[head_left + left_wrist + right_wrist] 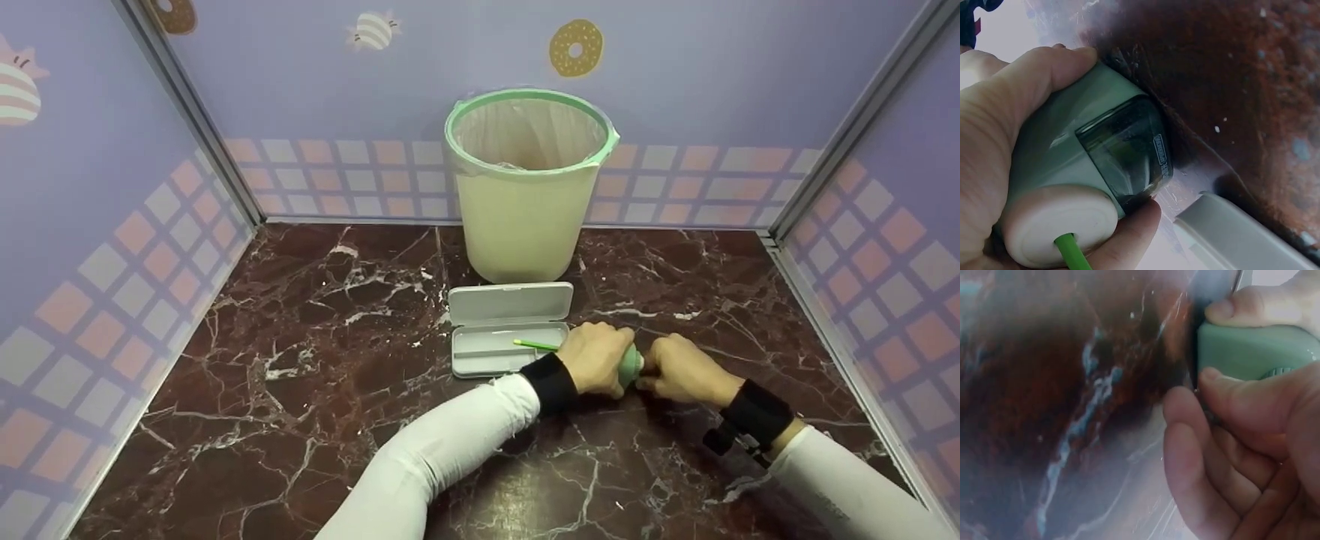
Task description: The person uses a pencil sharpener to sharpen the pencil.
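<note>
My left hand (598, 358) grips a green pencil sharpener (1078, 135) with a dark see-through shavings window. From the round pale front of the sharpener sticks a green pencil (536, 345), pointing left over the pencil case in the head view. At the sharpener's other end, my right hand (686, 369) has its fingers and thumb curled in a pinch; what lies between them is mostly hidden. A ridged round part (1279, 372) shows beside the right thumb. The white pencil case (480, 364) stands with its lid up, just left of my left hand.
A pale yellow bin (525, 217) with a green rim and a clear liner stands behind the pencil case, near the back wall. Patterned walls (330, 97) close in the dark marbled surface (300, 420) at the back and both sides.
</note>
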Tool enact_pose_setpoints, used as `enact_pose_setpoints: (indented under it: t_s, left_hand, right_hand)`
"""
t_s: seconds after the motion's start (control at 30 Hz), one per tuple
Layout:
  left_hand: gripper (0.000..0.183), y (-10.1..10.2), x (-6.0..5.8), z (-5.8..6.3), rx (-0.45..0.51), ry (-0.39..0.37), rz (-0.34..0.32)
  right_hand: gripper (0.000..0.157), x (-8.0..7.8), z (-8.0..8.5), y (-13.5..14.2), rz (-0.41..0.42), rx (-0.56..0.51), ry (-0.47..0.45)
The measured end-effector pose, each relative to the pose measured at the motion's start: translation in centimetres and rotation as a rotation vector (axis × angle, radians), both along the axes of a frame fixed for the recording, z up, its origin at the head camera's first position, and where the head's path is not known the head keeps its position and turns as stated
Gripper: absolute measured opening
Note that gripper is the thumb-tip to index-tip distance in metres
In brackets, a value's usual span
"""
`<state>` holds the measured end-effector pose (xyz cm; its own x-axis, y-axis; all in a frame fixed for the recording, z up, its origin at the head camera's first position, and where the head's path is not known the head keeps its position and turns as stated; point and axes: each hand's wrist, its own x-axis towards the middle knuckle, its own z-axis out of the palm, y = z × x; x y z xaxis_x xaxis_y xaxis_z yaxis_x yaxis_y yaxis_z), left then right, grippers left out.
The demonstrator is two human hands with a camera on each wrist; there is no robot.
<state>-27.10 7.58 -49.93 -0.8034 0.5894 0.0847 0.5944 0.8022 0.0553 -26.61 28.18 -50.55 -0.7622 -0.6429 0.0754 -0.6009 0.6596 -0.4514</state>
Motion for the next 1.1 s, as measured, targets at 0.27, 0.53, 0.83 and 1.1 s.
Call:
enact_pose_setpoints:
  t_s: [0.27, 0.53, 0.83, 1.1]
  left_hand:
    - [0.058, -0.3, 0.0, 0.1, 0.01, 0.012, 0.013]
    - [0.059, -0.2, 0.0, 0.2, 0.015, -0.008, 0.003]
    - [0.059, 0.0, 0.1, 0.2, -0.003, -0.006, 0.011]
    - [0.058, -0.1, 0.0, 0.3, -0.001, -0.005, -0.007]
  right_hand:
    - [0.034, 2.0, 0.9, -0.2, 0.069, -0.01, 0.038]
    - [0.036, 2.6, 4.2, 0.0, 0.078, 0.003, 0.098]
    - [0.033, 1.7, 5.8, 0.1, 0.07, 0.038, 0.111]
    - [0.027, 0.4, 6.4, 0.3, 0.022, 0.009, 0.169]
